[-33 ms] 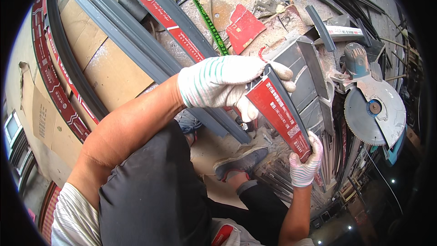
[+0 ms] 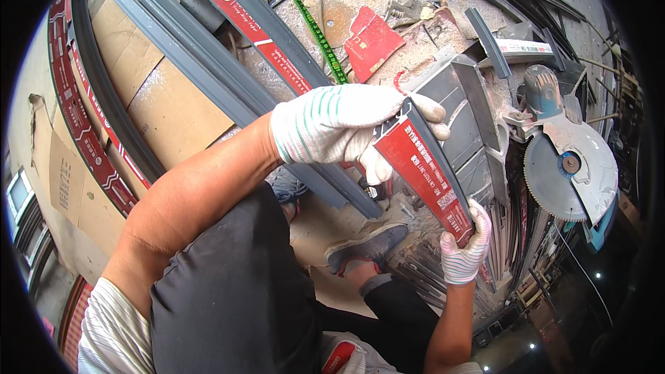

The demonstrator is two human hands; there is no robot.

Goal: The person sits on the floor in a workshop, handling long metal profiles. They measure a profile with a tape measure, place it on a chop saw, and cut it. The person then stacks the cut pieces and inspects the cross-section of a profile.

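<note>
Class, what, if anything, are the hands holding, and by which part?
A red-faced dark profile: the left hand grips its upper end in the picture, the right hand its lower end.

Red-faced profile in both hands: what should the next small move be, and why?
I would probably ease the red-faced profile slightly left: the left hand holds its upper end, the right hand its lower end, and the circular saw blade shows exposed teeth to their right.
</note>
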